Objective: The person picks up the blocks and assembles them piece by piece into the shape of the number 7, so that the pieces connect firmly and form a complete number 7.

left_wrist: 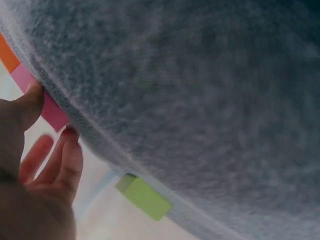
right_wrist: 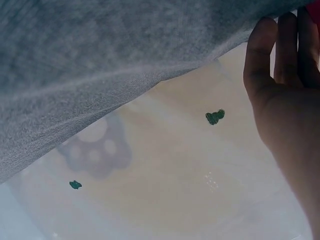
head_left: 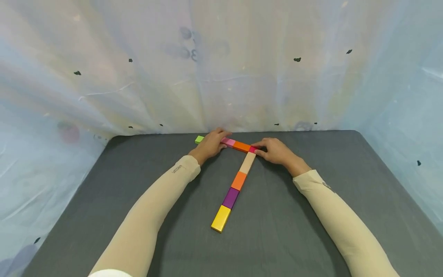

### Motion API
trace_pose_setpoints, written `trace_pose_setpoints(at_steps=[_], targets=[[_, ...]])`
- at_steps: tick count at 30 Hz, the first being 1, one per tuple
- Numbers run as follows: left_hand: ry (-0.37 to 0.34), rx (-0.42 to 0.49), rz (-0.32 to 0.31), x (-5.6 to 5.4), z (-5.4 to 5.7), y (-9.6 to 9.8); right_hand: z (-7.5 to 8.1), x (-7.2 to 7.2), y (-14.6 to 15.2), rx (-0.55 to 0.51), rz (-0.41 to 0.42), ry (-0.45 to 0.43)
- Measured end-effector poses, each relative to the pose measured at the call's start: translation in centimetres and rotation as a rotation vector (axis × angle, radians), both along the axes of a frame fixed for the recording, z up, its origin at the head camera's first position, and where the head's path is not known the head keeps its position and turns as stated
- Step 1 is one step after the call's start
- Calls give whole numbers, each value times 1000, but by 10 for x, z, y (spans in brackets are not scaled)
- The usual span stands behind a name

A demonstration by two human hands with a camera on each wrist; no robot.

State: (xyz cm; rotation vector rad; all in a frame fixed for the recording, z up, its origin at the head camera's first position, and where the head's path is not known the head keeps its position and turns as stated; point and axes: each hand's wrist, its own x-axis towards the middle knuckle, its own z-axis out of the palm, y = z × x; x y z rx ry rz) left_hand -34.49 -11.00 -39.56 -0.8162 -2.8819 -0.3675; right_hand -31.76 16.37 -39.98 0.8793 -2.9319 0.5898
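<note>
My left hand is at the far part of the table, holding a dark pink block between thumb and fingers. That block meets a light pink one, then an orange block and a crimson block. At the crimson block's right end my right hand pinches it with thumb and forefinger. From there a second row slants toward me: a beige block, an orange block, a purple block and a yellow block.
A light green block lies left of my left hand, apart from the pink blocks in the left wrist view. Grey cloth covers the table. A pale printed curtain hangs right behind its far edge and along both sides.
</note>
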Motion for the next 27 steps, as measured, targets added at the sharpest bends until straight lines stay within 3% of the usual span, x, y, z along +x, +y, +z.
trace_pose_setpoints(at_steps=[5,10,16,27], targets=[[63,-49,-34,-1,-5,-13,-4,-1,3,15,0,-22],[130,-108,29,-4,-11,-42,-6,-1,5,4,-3,-18],[88,-59,71,-7,-12,-71,-7,1,3,0,-6,-29],[27,-34,68,-4,-11,-97,-8,3,-1,1,-11,-19]])
